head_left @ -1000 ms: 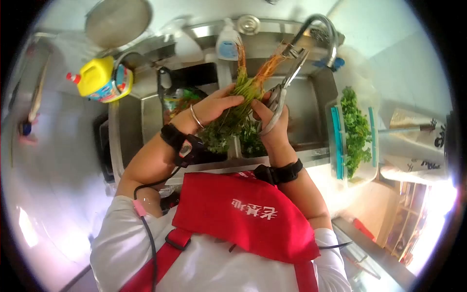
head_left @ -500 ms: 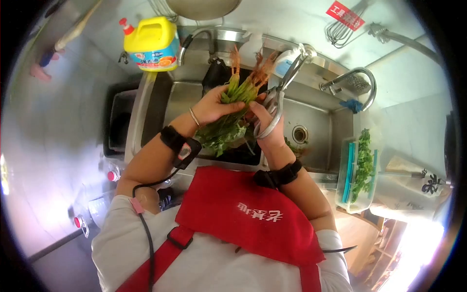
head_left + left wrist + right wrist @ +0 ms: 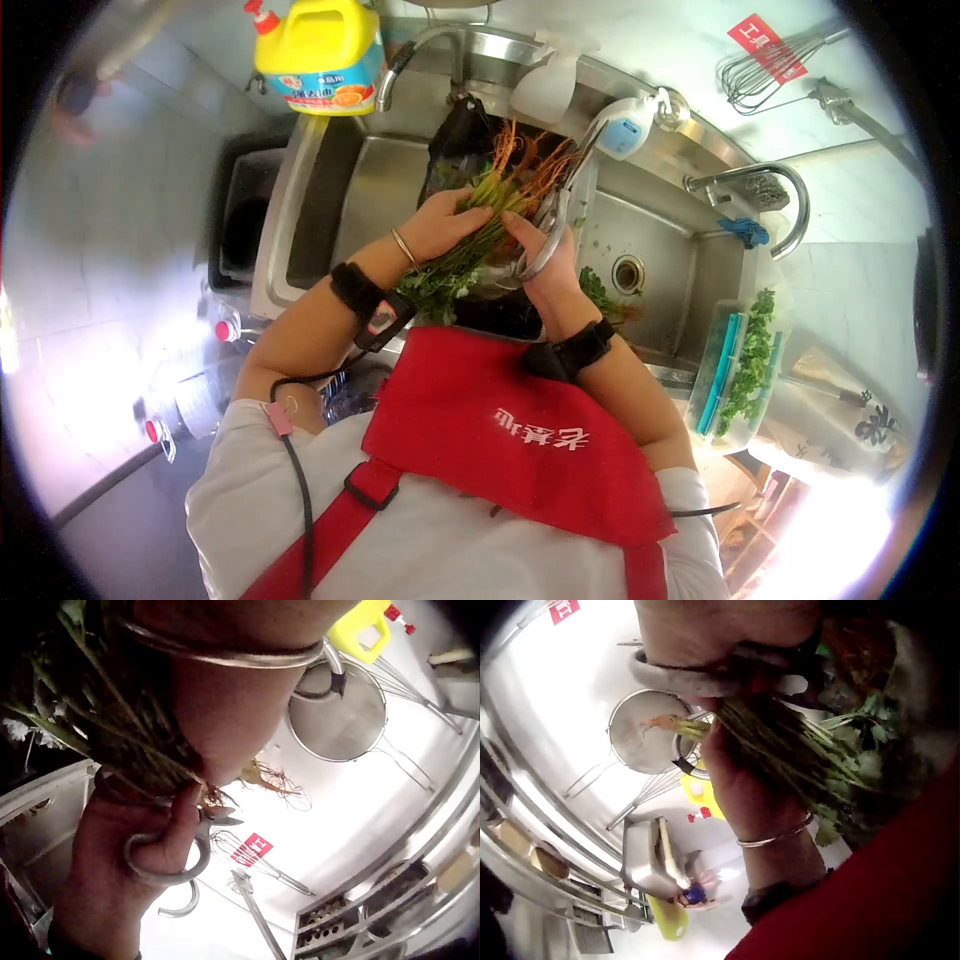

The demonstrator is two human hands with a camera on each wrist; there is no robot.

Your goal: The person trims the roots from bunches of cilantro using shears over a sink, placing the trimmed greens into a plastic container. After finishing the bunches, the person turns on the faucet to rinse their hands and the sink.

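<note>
Over the stainless sink (image 3: 355,205): person working at double basin, herb bunch (image 3: 455,270) held up between hands, nearer left basin and divider.
Left hand (image 3: 437,228): clamped on herb bunch, thumb across stems; metal bracelet (image 3: 402,247) on wrist.
Right hand (image 3: 548,275): clamped on scissors (image 3: 562,208), looped handle round hand, thumb up at stems. Hands close together.
Herb bunch: orange-brown roots toward back of sink, green leaves toward red apron (image 3: 520,425).
Scissors: metal, blades pointing toward back ledge.
Left basin: black bag (image 3: 458,140) near divider.
Right basin: round drain (image 3: 628,273), loose greens (image 3: 597,290) near front, bits of plant matter on steel.
Back ledge: yellow jug (image 3: 325,55) with red pump at left, white spray bottle (image 3: 545,90), blue-label bottle (image 3: 625,130).
Faucets: left faucet (image 3: 425,38) just beside jug, curved right faucet (image 3: 800,195) at far side, blue cloth (image 3: 745,232) near it.
Right of sink: clear plastic box (image 3: 706,400) with teal edges, leafy greens (image 3: 753,365) inside; pale printed bag (image 3: 845,425) next to it.
Left of sink: dark bin (image 3: 245,220), clear bottles (image 3: 200,400) with red caps below.
Wall: pale, whisk (image 3: 745,85) and red tag (image 3: 767,50) hanging; round strainer (image 3: 337,712) in left wrist view.
Room: kitchen, bright glare lower right, metal rack (image 3: 330,922) in left wrist view.
</note>
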